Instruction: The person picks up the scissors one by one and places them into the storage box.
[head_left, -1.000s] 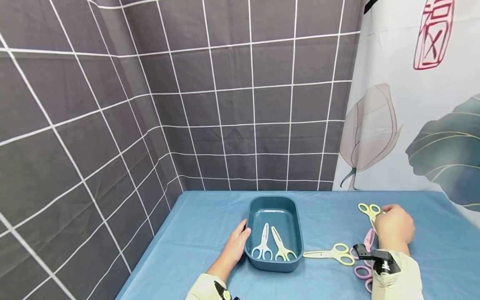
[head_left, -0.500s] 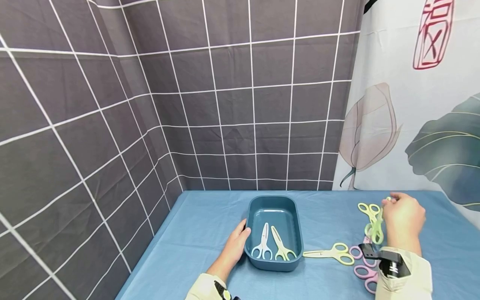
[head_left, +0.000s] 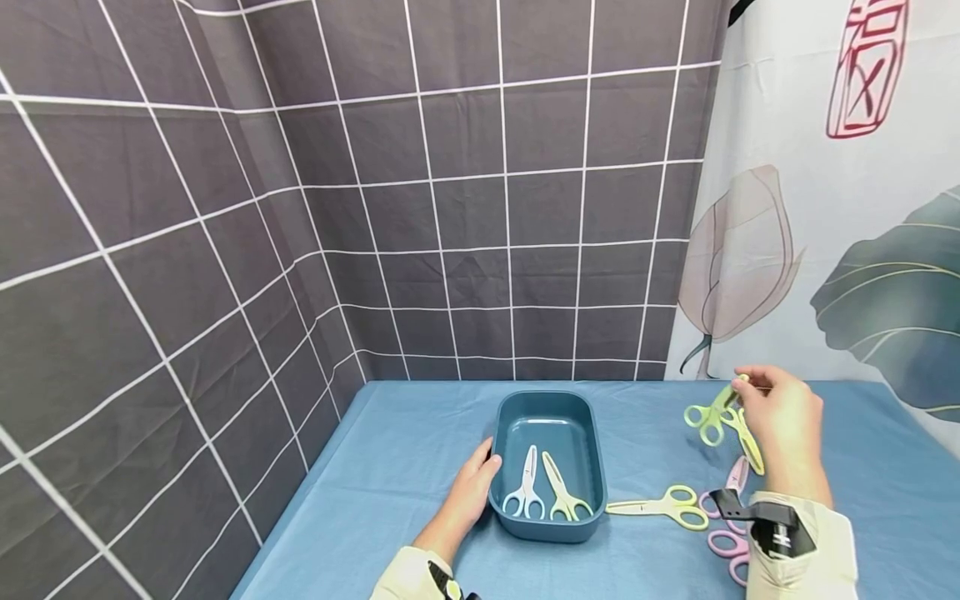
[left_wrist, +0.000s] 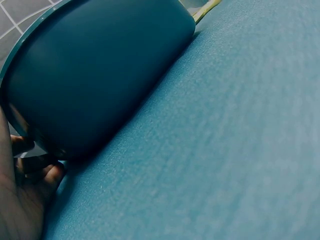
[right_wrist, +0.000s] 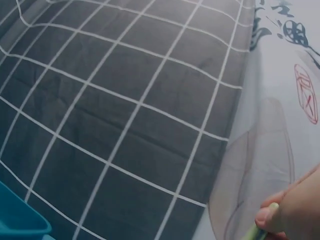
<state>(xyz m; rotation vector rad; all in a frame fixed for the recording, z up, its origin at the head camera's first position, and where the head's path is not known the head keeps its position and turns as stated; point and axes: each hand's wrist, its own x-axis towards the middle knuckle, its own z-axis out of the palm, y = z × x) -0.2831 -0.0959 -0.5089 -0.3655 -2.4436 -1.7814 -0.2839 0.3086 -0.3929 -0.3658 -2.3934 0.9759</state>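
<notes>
My left hand [head_left: 468,490] holds the left side of a blue bin [head_left: 546,531], thumb at its rim; in the left wrist view my fingers curl at the bin's [left_wrist: 95,75] lower edge. Inside the bin lie white scissors [head_left: 529,483] and yellow-green scissors [head_left: 561,489], handles toward me. At the right, my right hand [head_left: 786,421] pinches green scissors [head_left: 709,420] near the blade end, with their handles hanging to the left. Behind them lie other yellow scissors [head_left: 750,446], partly covered. The right wrist view shows my right hand [right_wrist: 295,210] pinching the green tip.
Yellow scissors [head_left: 660,507] lie on the blue cloth [head_left: 420,425] right of the bin, their tip beside its wall. Pink scissors [head_left: 738,475] and purple-pink scissors [head_left: 729,546] lie near my right wrist, partly hidden. Grey checked and white printed cloths hang behind.
My right hand has lifted the green scissors from the group at the right, moving right at first, then back left. The left hand and the bin have stayed put.
</notes>
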